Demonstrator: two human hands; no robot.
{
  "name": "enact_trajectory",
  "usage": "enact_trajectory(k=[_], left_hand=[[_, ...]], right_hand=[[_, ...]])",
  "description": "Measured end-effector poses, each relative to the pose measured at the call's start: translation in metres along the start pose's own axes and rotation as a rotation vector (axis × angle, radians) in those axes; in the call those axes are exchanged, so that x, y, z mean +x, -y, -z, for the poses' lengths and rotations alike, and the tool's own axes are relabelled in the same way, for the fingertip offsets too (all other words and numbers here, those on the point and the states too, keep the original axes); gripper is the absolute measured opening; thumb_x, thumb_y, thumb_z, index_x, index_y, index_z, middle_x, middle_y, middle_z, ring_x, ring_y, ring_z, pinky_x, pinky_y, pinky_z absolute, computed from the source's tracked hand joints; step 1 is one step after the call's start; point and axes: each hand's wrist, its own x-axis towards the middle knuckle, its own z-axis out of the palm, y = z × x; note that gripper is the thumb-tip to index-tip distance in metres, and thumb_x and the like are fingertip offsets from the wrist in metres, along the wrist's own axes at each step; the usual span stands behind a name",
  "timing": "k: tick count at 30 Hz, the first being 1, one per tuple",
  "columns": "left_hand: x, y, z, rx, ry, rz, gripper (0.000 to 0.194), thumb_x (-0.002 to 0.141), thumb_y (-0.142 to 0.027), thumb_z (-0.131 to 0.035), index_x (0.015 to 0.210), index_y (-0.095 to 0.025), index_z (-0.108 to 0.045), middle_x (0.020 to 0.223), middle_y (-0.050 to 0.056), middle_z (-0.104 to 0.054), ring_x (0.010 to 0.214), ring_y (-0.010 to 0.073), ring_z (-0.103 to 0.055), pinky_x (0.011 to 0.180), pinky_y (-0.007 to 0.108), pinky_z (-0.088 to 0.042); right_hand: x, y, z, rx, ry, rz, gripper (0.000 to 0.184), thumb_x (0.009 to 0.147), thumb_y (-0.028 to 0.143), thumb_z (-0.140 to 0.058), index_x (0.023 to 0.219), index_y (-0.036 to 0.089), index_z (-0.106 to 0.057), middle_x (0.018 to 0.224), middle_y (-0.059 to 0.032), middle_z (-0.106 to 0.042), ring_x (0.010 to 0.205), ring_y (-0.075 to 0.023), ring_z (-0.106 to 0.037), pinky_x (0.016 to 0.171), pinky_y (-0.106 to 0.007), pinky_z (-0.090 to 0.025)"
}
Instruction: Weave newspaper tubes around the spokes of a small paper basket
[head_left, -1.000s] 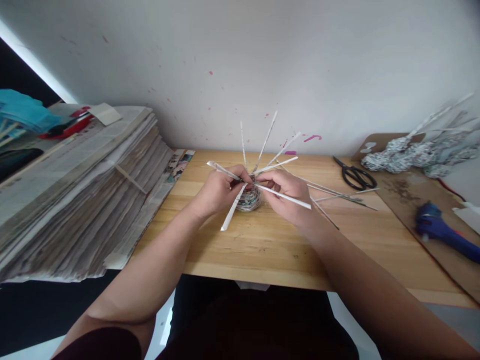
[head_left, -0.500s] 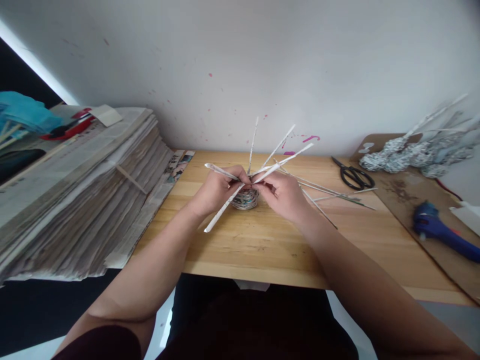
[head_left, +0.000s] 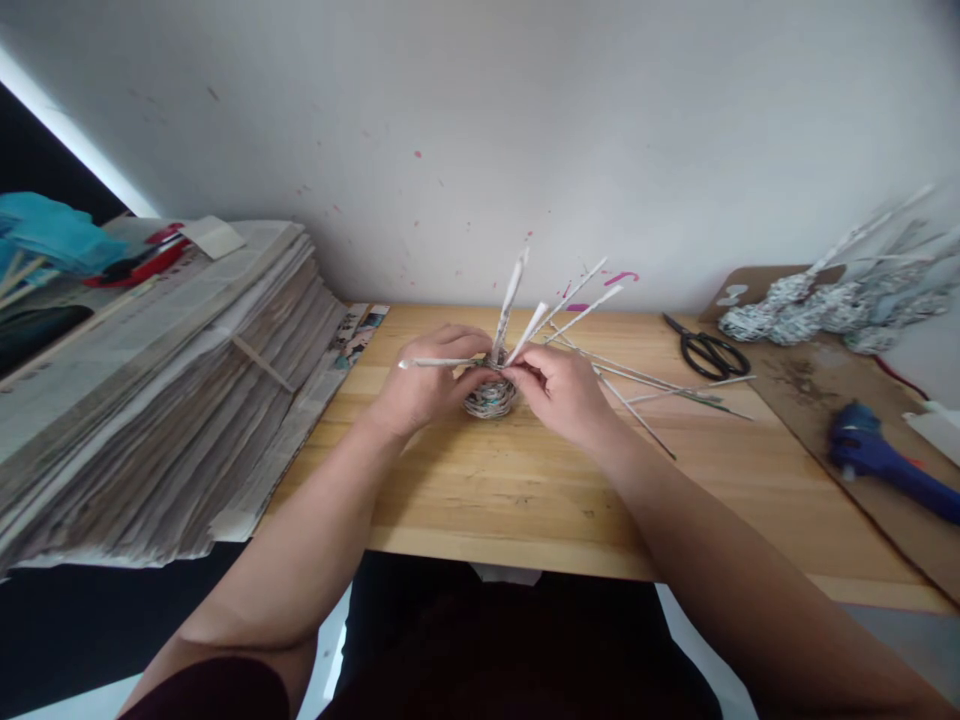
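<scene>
A small round piece woven from rolled newspaper (head_left: pixel 491 400) sits on the wooden table in front of me, with several white paper tubes fanning up from its top. My left hand (head_left: pixel 429 385) is curled around its left side, thumb on the front near the rim and fingers behind. One paper tube (head_left: pixel 442 362) points left across that hand. At the right of the rim, my right hand (head_left: pixel 564 392) pinches the base of a short, upward-slanting paper tube (head_left: pixel 531 328). Both hands partly cover the weave.
Loose thin rods (head_left: pixel 645 375) lie right of my right hand, close to black scissors (head_left: pixel 709 350). A blue glue gun (head_left: pixel 892 465) rests on cardboard (head_left: pixel 806 400) at the right, before woven paper pieces (head_left: pixel 810 305). Stacked newspapers (head_left: pixel 187 400) stand at the left.
The paper tube that slanted toward me at lower left now stands upward. My left hand has opened from a pinch at the top to a wider hold around the woven piece.
</scene>
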Motion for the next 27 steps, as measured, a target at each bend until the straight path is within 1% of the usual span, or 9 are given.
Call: enact_trajectory(k=[4,7,11,13,15,18,20,23,27], left_hand=[[0.001,0.001,-0.003,-0.173,0.013,0.11,0.019,0.088,-0.033,-0.078,0.102,-0.021,-0.077,0.108,0.009,-0.079,0.103,0.0234,-0.072,0.09,0.035,-0.056],[0.002,0.007,-0.002,-0.37,0.008,0.306,0.023,0.089,-0.038,-0.075,0.1,-0.018,-0.075,0.094,0.006,-0.078,0.082,0.0171,-0.07,0.071,0.027,-0.055],[0.004,0.007,0.005,-0.388,-0.162,0.524,0.033,0.086,-0.041,-0.078,0.072,-0.017,-0.061,0.059,-0.003,-0.059,0.05,0.0076,-0.049,0.048,0.02,-0.038],[0.004,-0.001,0.008,-0.452,-0.158,0.495,0.038,0.09,-0.044,-0.074,0.068,-0.017,-0.058,0.055,-0.003,-0.056,0.047,0.007,-0.046,0.045,0.02,-0.035],[0.003,-0.01,0.009,-0.536,-0.119,0.403,0.025,0.094,-0.041,-0.067,0.087,-0.016,-0.068,0.073,0.003,-0.071,0.051,0.0082,-0.053,0.047,0.021,-0.041],[0.002,-0.017,0.005,-0.361,-0.076,0.2,0.025,0.091,-0.024,-0.067,0.114,-0.016,-0.073,0.099,0.008,-0.078,0.062,0.0094,-0.06,0.057,0.022,-0.049],[0.001,-0.017,0.003,-0.199,-0.051,0.121,0.027,0.091,-0.016,-0.064,0.116,-0.018,-0.074,0.102,0.007,-0.078,0.07,0.0111,-0.064,0.067,0.024,-0.053],[0.0,-0.014,0.001,-0.126,-0.027,0.082,0.022,0.093,-0.012,-0.061,0.108,-0.019,-0.077,0.099,0.005,-0.08,0.085,0.0148,-0.071,0.081,0.027,-0.056],[-0.002,-0.011,-0.001,-0.171,-0.049,0.107,0.038,0.093,-0.01,-0.06,0.128,-0.019,-0.07,0.106,0.006,-0.08,0.09,0.0154,-0.074,0.084,0.028,-0.057]], right_hand=[[0.001,0.001,0.0,-0.013,0.008,0.023,0.014,0.095,0.018,-0.066,0.084,0.023,-0.072,0.084,-0.0016,-0.077,0.071,-0.0162,-0.065,0.068,-0.029,-0.045],[0.001,0.002,0.001,0.002,0.012,0.029,0.014,0.096,0.02,-0.067,0.084,0.023,-0.072,0.084,-0.0013,-0.077,0.071,-0.0159,-0.065,0.069,-0.029,-0.045],[0.001,0.003,0.001,0.003,0.02,0.019,0.014,0.096,0.02,-0.067,0.084,0.024,-0.072,0.082,-0.0011,-0.077,0.071,-0.0162,-0.065,0.069,-0.03,-0.045],[0.001,0.002,0.0,0.003,0.028,0.022,0.013,0.096,0.02,-0.067,0.085,0.024,-0.073,0.082,-0.0013,-0.077,0.073,-0.0167,-0.066,0.07,-0.03,-0.046],[0.001,0.002,-0.001,0.001,0.024,0.027,0.011,0.096,0.021,-0.067,0.088,0.024,-0.074,0.084,-0.0017,-0.077,0.074,-0.0174,-0.067,0.071,-0.031,-0.047],[0.0,0.001,-0.003,-0.012,-0.003,0.02,0.009,0.096,0.021,-0.068,0.091,0.024,-0.075,0.087,-0.0023,-0.078,0.076,-0.0179,-0.068,0.072,-0.031,-0.048],[0.0,0.001,-0.003,-0.03,-0.008,0.016,0.009,0.096,0.02,-0.069,0.091,0.024,-0.075,0.087,-0.0025,-0.078,0.076,-0.0178,-0.068,0.072,-0.03,-0.048],[-0.001,0.002,-0.003,-0.06,0.005,0.01,0.009,0.097,0.02,-0.068,0.096,0.024,-0.076,0.088,-0.0022,-0.078,0.076,-0.0176,-0.068,0.073,-0.03,-0.047],[-0.001,0.004,-0.002,-0.137,0.011,0.063,0.013,0.1,0.022,-0.066,0.1,0.024,-0.079,0.084,-0.0034,-0.075,0.077,-0.0189,-0.066,0.073,-0.031,-0.047]])
